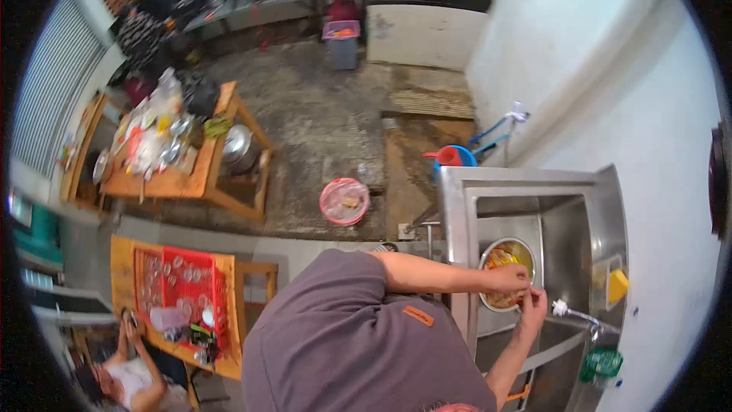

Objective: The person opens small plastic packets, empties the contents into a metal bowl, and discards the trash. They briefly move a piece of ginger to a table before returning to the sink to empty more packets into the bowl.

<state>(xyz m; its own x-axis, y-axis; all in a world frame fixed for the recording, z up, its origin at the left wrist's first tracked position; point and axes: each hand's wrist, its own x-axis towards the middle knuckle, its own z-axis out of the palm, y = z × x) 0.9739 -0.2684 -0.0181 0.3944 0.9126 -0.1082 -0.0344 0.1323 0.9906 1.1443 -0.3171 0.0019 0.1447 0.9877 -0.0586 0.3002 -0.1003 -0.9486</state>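
A round metal bowl (486, 261) sits in the steel sink (564, 259), with orange, yellow and brownish food pieces (501, 255) in liquid. Over the bowl's right part, my left hand (509, 278) is closed, its fingertips pinched close to those of my right hand (534, 303). The right hand is at the bowl's lower right rim, also with fingers together. What lies between the fingertips is too small to make out. Just right of the hands is a tap (568, 309) with a white nozzle.
A yellow sponge (618, 286) and green container (601, 365) are at the sink's right edge. Beyond the sink stands a blue bucket (467, 157) with a red dipper; a pink bucket (345, 201) is on the floor. One person (141, 381) sits lower left, another (141, 38) is upper left.
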